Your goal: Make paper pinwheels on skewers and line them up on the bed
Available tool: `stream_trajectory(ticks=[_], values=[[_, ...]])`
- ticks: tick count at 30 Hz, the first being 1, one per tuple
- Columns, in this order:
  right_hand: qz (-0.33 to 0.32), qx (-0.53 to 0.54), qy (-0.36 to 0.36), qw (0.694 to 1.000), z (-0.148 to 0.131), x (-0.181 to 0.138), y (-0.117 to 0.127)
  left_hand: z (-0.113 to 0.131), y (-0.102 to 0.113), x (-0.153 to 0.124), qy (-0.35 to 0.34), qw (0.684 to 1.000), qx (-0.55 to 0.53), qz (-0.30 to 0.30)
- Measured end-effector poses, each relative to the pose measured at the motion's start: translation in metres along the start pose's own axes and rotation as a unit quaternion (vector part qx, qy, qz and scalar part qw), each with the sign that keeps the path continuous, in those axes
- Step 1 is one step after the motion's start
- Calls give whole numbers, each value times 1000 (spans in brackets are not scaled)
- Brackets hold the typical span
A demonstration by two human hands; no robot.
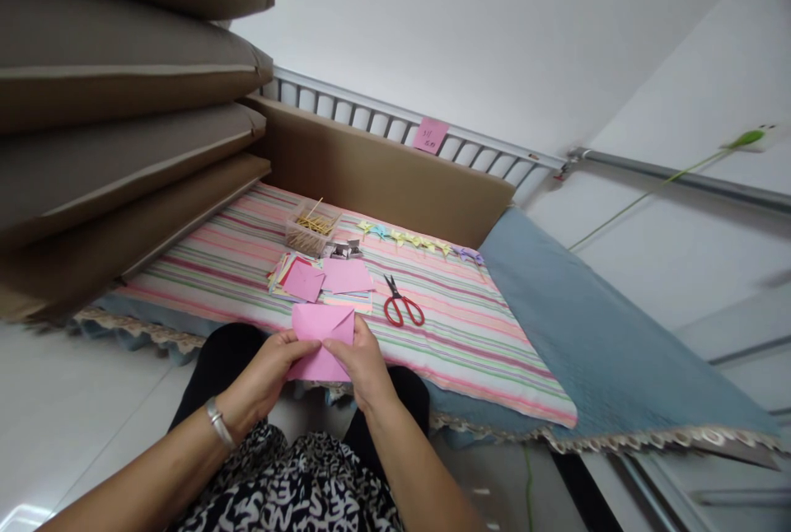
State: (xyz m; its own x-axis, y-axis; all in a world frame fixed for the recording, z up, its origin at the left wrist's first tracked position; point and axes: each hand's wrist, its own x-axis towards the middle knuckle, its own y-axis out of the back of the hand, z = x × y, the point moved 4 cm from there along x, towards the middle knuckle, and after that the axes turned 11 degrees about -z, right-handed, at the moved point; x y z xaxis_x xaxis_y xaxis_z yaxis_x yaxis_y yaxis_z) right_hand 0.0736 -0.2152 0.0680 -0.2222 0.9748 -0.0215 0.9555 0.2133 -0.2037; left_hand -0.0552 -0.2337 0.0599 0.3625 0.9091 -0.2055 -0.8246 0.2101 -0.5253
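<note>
A square sheet of pink paper (pixel 322 319) with diagonal crease lines is held up at the near edge of the striped cloth. My left hand (pixel 276 363) grips its left side, thumb on the face of the sheet. On the right side my right hand (pixel 360 357) pinches it, and the two thumbs nearly meet at the centre. Just beyond lie a stack of coloured paper squares (pixel 279 277), a creased pink square (pixel 302 282) and another pink sheet (pixel 347 276). Red-handled scissors (pixel 401 306) rest to the right, blades slightly apart, pointing away.
A clear plastic box (pixel 304 235) holds thin wooden sticks. Beside it is a small grey-black item (pixel 344 249). Folded paper pinwheels (pixel 408 239) in yellow, blue and purple line the back. Brown cushions (pixel 124 87) are stacked at left; a pink note (pixel 431 136) hangs on the white radiator.
</note>
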Motion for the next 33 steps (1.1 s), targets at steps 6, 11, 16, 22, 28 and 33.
stream_trajectory(ticks=[6, 11, 16, 22, 28, 33], values=[[-12, 22, 7, 1000, -3, -1, -4, 8, -7, -5, -2, 1000, -15, -10], [-13, 6, 17, 1000, -7, -2, -5, 14, -6, -7, 1, 999, -45, 7], [-22, 6, 22, 999, -9, -3, -4, 12, -2, -6, 0, 999, -44, -1], [-10, 26, 30, 999, -10, -2, 0, 9, -2, -7, 18, 999, -25, -15], [5, 24, 26, 999, -9, 0, 5, 9, -4, -5, 23, 999, -12, -38], [-10, 29, 19, 999, -10, 1, 3, 8, -7, -4, 15, 999, -21, -41]])
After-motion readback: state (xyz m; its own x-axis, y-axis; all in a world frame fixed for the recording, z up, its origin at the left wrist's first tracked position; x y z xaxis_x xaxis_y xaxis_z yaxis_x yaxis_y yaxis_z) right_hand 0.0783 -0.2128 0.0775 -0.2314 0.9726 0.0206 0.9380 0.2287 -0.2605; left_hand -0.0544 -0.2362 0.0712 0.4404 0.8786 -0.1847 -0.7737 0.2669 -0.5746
